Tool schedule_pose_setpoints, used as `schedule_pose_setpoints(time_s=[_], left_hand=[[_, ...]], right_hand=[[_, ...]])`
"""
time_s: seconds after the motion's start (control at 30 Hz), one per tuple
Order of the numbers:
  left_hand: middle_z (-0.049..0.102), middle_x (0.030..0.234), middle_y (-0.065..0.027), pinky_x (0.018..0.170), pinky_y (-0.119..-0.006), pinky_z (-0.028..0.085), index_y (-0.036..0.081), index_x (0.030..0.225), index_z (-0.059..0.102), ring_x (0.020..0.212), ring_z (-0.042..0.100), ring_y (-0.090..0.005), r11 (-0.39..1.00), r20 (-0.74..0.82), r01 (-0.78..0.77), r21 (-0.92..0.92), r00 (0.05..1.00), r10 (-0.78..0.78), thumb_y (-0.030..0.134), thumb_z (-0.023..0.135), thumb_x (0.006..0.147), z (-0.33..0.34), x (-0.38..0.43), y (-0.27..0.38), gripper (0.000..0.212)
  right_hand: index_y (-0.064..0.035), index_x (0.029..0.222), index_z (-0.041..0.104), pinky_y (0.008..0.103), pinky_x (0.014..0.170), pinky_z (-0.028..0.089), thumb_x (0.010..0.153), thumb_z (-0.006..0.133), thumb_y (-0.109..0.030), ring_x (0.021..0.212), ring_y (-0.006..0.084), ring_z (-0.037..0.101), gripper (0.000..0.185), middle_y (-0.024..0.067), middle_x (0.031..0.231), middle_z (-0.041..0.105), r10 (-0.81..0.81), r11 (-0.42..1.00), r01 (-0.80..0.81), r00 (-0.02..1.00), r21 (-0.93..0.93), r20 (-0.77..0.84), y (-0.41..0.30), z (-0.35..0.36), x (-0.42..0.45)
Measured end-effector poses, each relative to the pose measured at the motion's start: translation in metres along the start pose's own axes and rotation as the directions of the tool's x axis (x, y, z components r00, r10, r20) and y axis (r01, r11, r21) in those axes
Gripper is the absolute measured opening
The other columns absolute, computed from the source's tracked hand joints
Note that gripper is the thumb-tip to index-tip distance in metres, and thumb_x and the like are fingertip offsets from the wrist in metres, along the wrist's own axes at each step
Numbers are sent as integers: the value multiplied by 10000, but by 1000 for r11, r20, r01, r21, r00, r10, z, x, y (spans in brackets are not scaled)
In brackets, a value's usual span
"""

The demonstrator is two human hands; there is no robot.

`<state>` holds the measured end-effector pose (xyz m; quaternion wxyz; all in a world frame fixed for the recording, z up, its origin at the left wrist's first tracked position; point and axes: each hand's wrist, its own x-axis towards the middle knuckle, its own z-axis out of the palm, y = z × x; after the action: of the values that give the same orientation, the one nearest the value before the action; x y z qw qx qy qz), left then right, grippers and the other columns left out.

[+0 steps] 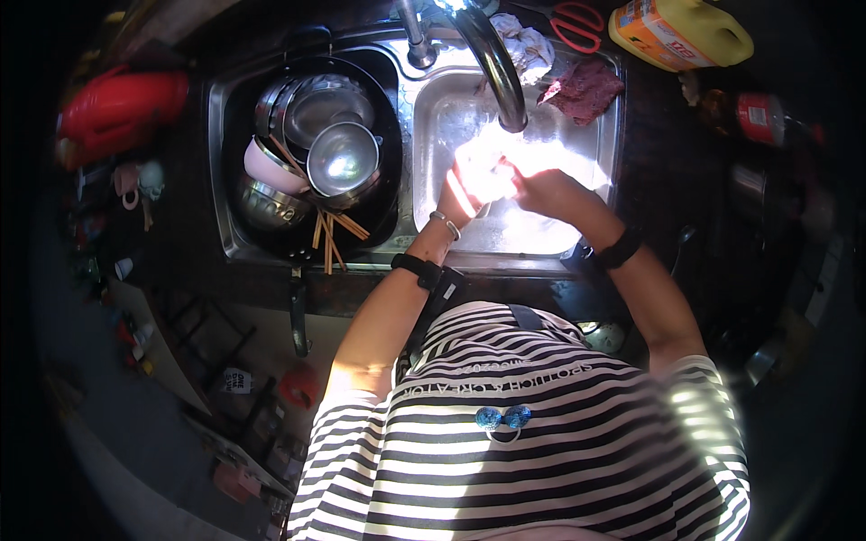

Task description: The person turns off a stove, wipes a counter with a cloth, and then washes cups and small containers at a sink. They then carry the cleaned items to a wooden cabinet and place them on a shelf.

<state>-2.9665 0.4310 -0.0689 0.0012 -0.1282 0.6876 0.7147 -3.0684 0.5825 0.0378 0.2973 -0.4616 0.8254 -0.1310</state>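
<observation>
Both of my hands are close together under the curved metal faucet [497, 74], over the right basin of a stainless steel sink [433, 142]. Strong glare washes out my left hand [470, 179] and the fingers of my right hand [538, 189], so whether they hold anything cannot be told. In the left basin a black wok [385, 88] holds stacked metal bowls [343, 159], a pink bowl [270, 166] and several wooden chopsticks [329, 243]. The wok's handle [298, 314] points towards me over the sink's front edge.
A dark red cloth [587, 91] and a pale cloth [528, 47] lie at the sink's back edge, near red-handled scissors [577, 27]. A yellow jug [683, 34] and a bottle with a red label [758, 118] are on the right. A red container [122, 115] is on the left.
</observation>
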Motion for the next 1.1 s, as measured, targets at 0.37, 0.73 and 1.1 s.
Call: schedule_pose_setpoints(time_s=[0.37, 0.73, 1.1], left_hand=[[674, 940, -147, 688, -332, 584, -26, 1130, 544, 729, 698, -242, 917, 160, -316, 243, 945, 284, 13, 618, 889, 7, 25, 39, 255], [600, 864, -27, 650, -353, 582, 66, 1100, 554, 717, 641, -175, 395, 329, 320, -861, 943, -46, 244, 509, 1001, 18, 48, 26, 208], [675, 909, -193, 582, -418, 600, 21, 1223, 502, 757, 706, -317, 488, 272, 540, -685, 812, -517, 414, 375, 1034, -23, -23, 40, 454]], right_hand=[[52, 953, 647, 444, 701, 502, 807, 636, -74, 784, 427, 638, 193, 241, 798, 644, 4, 964, 26, 994, 263, -113, 1, -34, -9], [19, 1176, 648, 250, 683, 511, 893, 636, -101, 767, 113, 611, 309, 82, 1004, 689, 263, 620, -187, 964, 762, 22, 17, -168, 25], [29, 1310, 528, 286, 892, 496, 910, 667, -178, 1064, 198, 604, 471, 146, 1230, 589, -89, 744, 118, 993, 658, -77, 31, -161, 121]])
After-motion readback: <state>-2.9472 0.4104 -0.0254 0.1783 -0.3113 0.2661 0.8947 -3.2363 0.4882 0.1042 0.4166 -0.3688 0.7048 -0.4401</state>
